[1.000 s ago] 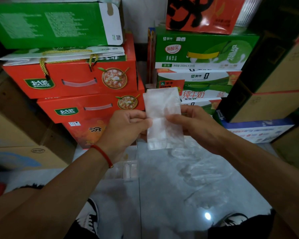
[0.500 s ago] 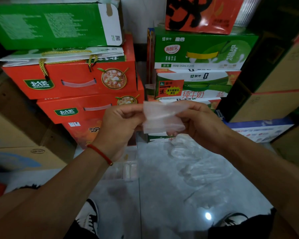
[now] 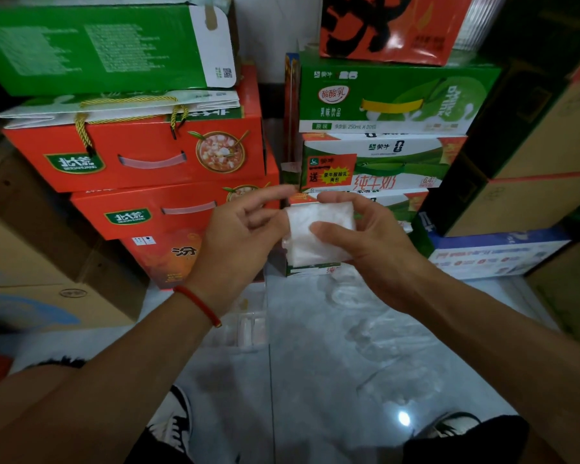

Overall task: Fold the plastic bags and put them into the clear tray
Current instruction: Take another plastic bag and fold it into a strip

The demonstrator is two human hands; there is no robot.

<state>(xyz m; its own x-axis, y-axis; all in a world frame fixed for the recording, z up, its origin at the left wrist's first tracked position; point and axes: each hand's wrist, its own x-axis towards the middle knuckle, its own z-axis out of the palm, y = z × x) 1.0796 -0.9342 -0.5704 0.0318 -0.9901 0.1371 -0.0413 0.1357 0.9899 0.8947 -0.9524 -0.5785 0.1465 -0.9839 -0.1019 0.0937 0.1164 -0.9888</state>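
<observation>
A folded white plastic bag (image 3: 318,234), now a small square, is held up in front of the stacked boxes. My right hand (image 3: 375,252) pinches it, thumb on its front and fingers behind. My left hand (image 3: 238,242) is beside the bag's left edge with its fingers stretched out loosely and grips nothing. The clear tray (image 3: 250,326) sits on the floor below my left wrist, partly hidden by it. Several loose clear plastic bags (image 3: 385,333) lie on the floor under my right forearm.
Red gift boxes (image 3: 141,159) are stacked at the left, green and white milk cartons (image 3: 382,105) behind the hands, and brown cardboard boxes (image 3: 533,182) at the right. My shoes (image 3: 178,426) show at the bottom on the grey tiled floor (image 3: 315,396).
The long bag strip was folded in half into a small square. My left hand's fingers let go and spread, while my right hand kept hold of the bag.
</observation>
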